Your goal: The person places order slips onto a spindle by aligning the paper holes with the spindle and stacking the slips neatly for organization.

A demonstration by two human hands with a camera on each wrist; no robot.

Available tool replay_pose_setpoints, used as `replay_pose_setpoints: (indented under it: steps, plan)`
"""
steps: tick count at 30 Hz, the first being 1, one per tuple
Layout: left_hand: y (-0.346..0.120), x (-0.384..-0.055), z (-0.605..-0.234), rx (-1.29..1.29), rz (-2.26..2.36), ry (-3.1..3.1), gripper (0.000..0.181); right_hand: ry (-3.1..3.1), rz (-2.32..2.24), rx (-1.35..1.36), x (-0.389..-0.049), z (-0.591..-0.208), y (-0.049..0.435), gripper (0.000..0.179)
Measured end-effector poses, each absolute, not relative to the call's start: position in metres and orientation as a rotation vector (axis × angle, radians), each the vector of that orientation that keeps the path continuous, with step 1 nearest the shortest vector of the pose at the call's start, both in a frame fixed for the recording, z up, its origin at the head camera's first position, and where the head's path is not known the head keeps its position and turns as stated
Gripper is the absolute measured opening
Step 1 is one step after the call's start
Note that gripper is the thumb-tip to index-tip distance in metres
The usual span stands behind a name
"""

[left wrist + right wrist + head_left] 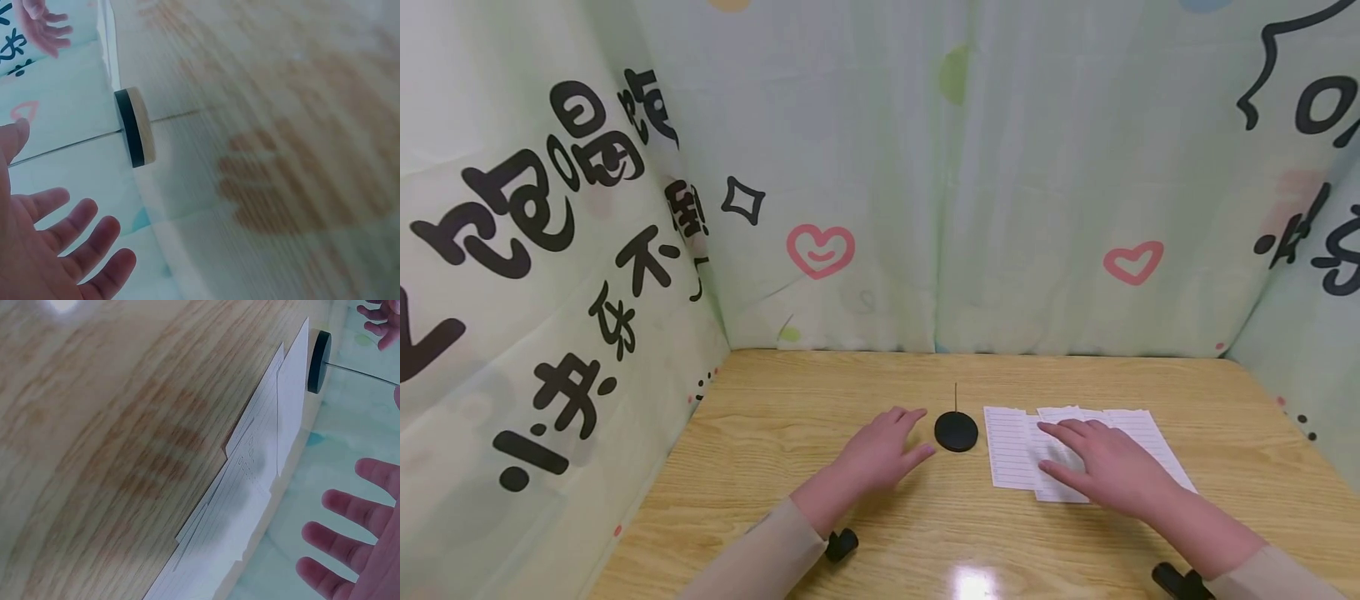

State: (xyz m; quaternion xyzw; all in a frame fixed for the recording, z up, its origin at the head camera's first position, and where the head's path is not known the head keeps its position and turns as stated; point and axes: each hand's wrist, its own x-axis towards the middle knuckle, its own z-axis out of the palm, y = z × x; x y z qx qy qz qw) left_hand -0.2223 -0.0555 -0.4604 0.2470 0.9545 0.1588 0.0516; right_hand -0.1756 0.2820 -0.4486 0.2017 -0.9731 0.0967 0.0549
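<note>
A round black base with a thin upright metal spike, a bill spike (956,432), stands on the wooden table. Just left of it in the head view hovers my left hand (883,450), fingers spread and holding nothing. Several overlapping sheets of lined white paper (1009,454) lie to the right of the spike. Above these sheets is my right hand (1101,467), its fingers apart and its palm bare. In the right wrist view the fingers (340,540) hang over the paper (250,469), with a gap between them and the sheets.
Printed curtains (865,167) enclose the table (760,417) at the back and both sides. A glossy light reflection shows at the table's front. Black wrist-camera mounts (842,545) sit under both forearms.
</note>
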Motion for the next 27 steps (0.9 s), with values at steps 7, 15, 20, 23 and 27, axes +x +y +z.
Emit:
replay_pose_setpoints:
  steps: [7,15,20,23,27]
  plan:
    - [-0.048,-0.231,-0.462,0.734,0.479,2.874,0.066,-2.985,0.311,0.604,-0.182,-0.447,0.277,0.062]
    - [-0.036,-0.24,-0.463,0.69,0.445,2.845,0.069,-3.045,0.372,0.564,-0.192,-0.448,0.274,0.06]
    - [-0.028,-0.246,-0.463,0.672,0.41,2.844,0.07,-3.064,0.421,0.553,-0.201,-0.452,0.276,0.059]
    - [-0.024,-0.249,-0.464,0.64,0.401,2.839,0.072,-3.063,0.43,0.552,-0.207,-0.453,0.275,0.058]
    - [-0.022,-0.253,-0.465,0.602,0.409,2.832,0.074,-3.084,0.421,0.548,-0.215,-0.453,0.274,0.056]
